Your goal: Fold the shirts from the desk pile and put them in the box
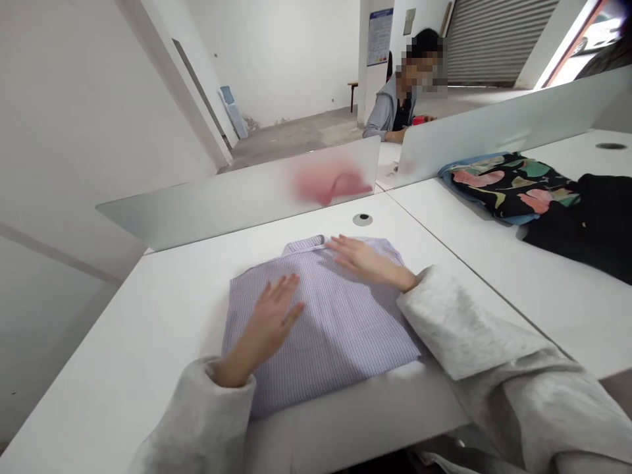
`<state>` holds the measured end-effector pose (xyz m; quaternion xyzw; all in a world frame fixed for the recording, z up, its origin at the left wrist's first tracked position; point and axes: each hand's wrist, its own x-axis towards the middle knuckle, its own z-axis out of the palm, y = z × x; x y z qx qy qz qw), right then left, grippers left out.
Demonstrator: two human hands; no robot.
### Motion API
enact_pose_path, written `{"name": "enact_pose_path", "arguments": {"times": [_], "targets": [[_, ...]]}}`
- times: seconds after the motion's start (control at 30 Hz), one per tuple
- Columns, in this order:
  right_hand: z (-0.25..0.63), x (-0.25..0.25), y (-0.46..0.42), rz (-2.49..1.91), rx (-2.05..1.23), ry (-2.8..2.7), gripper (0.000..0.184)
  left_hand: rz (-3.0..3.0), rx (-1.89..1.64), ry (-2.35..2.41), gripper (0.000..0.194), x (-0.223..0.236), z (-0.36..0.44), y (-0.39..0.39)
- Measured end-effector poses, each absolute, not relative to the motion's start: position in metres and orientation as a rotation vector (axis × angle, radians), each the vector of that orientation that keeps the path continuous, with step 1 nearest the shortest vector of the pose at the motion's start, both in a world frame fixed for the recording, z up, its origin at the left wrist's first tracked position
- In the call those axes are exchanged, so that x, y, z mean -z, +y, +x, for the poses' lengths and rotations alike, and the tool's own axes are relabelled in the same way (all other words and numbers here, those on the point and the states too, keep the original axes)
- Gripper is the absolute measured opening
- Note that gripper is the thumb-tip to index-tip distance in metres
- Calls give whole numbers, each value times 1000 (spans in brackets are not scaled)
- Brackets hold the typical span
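Observation:
A striped, light purple shirt (326, 336) lies folded in a rough rectangle on the white table (123, 342), its collar at the far edge. Over the left half of the shirt is my left hand (269, 319), fingers stretched out and slightly blurred. My right hand (363, 260) is flat near the collar, fingers extended toward the left. Neither hand grips anything. Whether the palms touch the cloth or hover just over it, I cannot tell.
Frosted dividers (237, 204) run along the table's far side, with a blurred red shape behind one. A cable hole (363, 219) sits beyond the shirt. Folded floral clothing (513, 184) and a black garment (587, 224) lie at right. Another person (388, 112) sits across.

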<state>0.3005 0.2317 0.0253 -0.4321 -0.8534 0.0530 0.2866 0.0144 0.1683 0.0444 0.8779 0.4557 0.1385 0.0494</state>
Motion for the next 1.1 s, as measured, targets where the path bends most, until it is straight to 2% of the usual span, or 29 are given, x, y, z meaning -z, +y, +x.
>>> {"name": "enact_pose_path", "arguments": {"times": [0.13, 0.27, 0.5, 0.6, 0.8, 0.97, 1.1], "targets": [[275, 16, 228, -1196, -125, -2510, 51, 2825, -105, 1358, 63, 6, 42, 153], [280, 34, 254, -1221, -136, -2607, 52, 2893, -82, 1390, 63, 31, 41, 156], [279, 25, 297, -1393, -40, -2579, 56, 2921, -137, 1450, 62, 30, 42, 156], [270, 21, 280, -1378, 38, -2555, 61, 2937, -150, 1448, 62, 33, 42, 157], [251, 26, 251, -1260, -14, -2666, 63, 2965, -214, 1439, 61, 34, 43, 158], [252, 23, 294, -1533, -121, -2592, 59, 2927, -200, 1454, 61, 32, 45, 156], [227, 6, 308, -1714, -76, -2478, 60, 2848, -160, 1473, 64, 32, 47, 156]]}}
